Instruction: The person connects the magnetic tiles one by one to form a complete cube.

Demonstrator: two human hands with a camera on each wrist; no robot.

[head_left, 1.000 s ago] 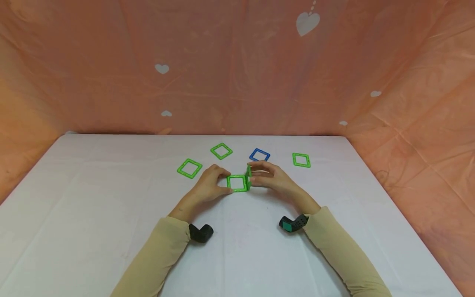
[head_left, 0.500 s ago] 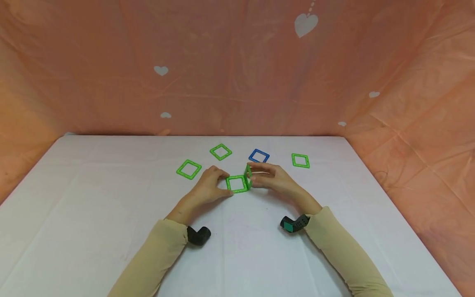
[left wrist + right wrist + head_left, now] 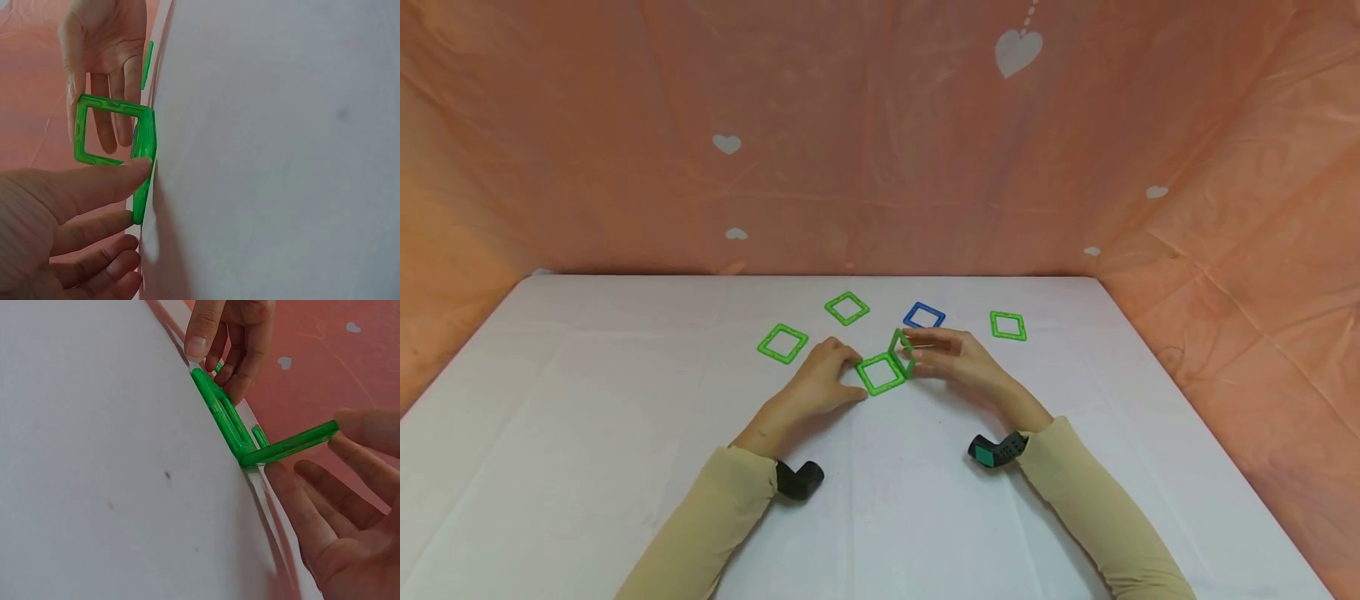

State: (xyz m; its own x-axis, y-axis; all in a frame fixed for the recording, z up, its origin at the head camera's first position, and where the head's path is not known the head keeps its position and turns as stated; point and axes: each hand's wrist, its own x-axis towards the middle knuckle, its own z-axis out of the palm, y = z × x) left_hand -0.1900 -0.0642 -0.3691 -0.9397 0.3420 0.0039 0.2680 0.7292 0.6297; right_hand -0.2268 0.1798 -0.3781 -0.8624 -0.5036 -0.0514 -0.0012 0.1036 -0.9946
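Note:
Two green square magnetic tiles meet along one edge between my hands, one lying flat (image 3: 871, 387) and the other standing up (image 3: 82, 128) from its right side. My left hand (image 3: 816, 375) has thumb and index finger at the flat tile's left corners. In the left wrist view, that thumb overlaps the tile's edge. On the other side, my right hand (image 3: 958, 358) holds the standing tile by its edges. One right fingertip is at the tile's upper end and another at its base, as the right wrist view shows.
Two loose green tiles lie at the back left, a nearer one (image 3: 767, 350) and a farther one (image 3: 837, 316). A blue tile (image 3: 934, 309) lies just beyond my right hand. Another green tile (image 3: 1008, 337) is farther right on the white-covered table (image 3: 587, 400).
The joined pair has turned clockwise in the head view. The flat tile's near corner now points toward me, and the standing tile shows more of its open face. The loose tiles stay put.

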